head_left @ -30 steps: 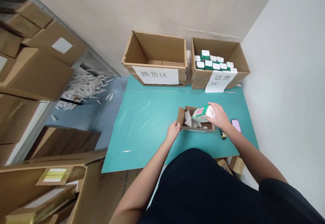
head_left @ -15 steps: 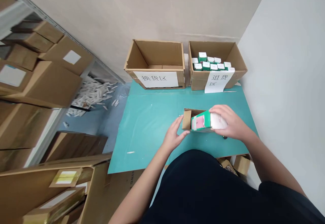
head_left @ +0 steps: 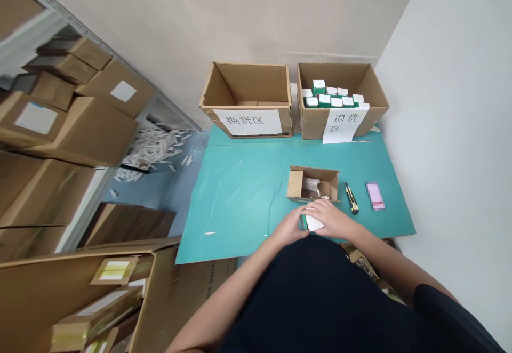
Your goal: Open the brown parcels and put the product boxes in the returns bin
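Note:
Both my left hand (head_left: 287, 226) and my right hand (head_left: 332, 219) hold a green-and-white product box (head_left: 312, 223) near the front edge of the teal mat (head_left: 236, 198). My fingers hide most of it. Just beyond my hands stands a small open cardboard carton (head_left: 313, 184) with clear plastic wrap (head_left: 310, 186) inside. A yellow-and-black utility knife (head_left: 351, 198) lies to the right of the carton, and a phone (head_left: 375, 195) with a blurred screen lies further right.
At the mat's far end stand an open carton labelled 换货区 (head_left: 247, 97) and an open carton labelled 退货区 (head_left: 340, 99) holding several green-and-white boxes. Stacked cartons fill the left side, with white scraps on the floor (head_left: 154, 147). A white wall runs along the right.
The green-and-white box has left the small carton and moved toward me, held low between both hands. The knife and phone now show fully.

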Available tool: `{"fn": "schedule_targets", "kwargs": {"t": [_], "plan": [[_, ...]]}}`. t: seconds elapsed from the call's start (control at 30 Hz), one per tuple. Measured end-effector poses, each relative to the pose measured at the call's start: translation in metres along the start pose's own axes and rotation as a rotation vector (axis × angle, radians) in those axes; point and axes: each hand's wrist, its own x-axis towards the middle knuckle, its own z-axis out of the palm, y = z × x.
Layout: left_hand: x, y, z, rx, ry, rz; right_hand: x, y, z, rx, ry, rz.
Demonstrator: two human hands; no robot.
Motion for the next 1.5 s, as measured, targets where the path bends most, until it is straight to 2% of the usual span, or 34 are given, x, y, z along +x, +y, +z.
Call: {"fn": "schedule_targets", "kwargs": {"t": [0.17, 0.37, 0.47, 0.67, 0.77, 0.87, 0.93, 1.07, 1.17, 1.3, 1.4, 1.5], "plan": [[0.009, -0.036, 0.026, -0.007, 0.009, -0.096, -0.004, 0.021, 0.053, -0.021, 0.029, 0.138], [0.019, -0.063, 0.041, -0.046, 0.088, -0.125, -0.017, 0.033, 0.111, 0.026, 0.270, 0.337], [0.024, -0.072, 0.047, -0.022, 0.129, -0.164, -0.017, 0.036, 0.120, 0.067, 0.364, 0.400], [0.029, -0.085, 0.057, -0.005, 0.155, -0.159, -0.017, 0.042, 0.126, 0.074, 0.467, 0.396], [0.029, -0.089, 0.059, -0.049, 0.155, -0.163, -0.024, 0.055, 0.143, 0.200, 0.509, 0.552], [0.029, -0.090, 0.059, -0.097, 0.148, -0.184, -0.027, 0.075, 0.163, 0.419, 0.452, 0.730], [0.031, -0.091, 0.058, -0.112, 0.145, -0.192, -0.024, 0.090, 0.173, 0.554, 0.383, 0.724], [0.038, -0.093, 0.058, -0.133, 0.148, -0.184, -0.012, 0.110, 0.177, 0.746, 0.349, 0.568], [0.043, -0.098, 0.060, -0.154, 0.166, -0.184, -0.003, 0.118, 0.172, 0.843, 0.341, 0.563], [0.049, -0.103, 0.064, -0.167, 0.220, -0.263, 0.008, 0.124, 0.163, 0.936, 0.318, 0.584], [0.050, -0.105, 0.065, -0.162, 0.220, -0.293, 0.011, 0.124, 0.152, 0.882, 0.273, 0.571], [0.049, -0.105, 0.062, -0.167, 0.193, -0.222, 0.004, 0.117, 0.139, 0.662, 0.284, 0.504]]}}
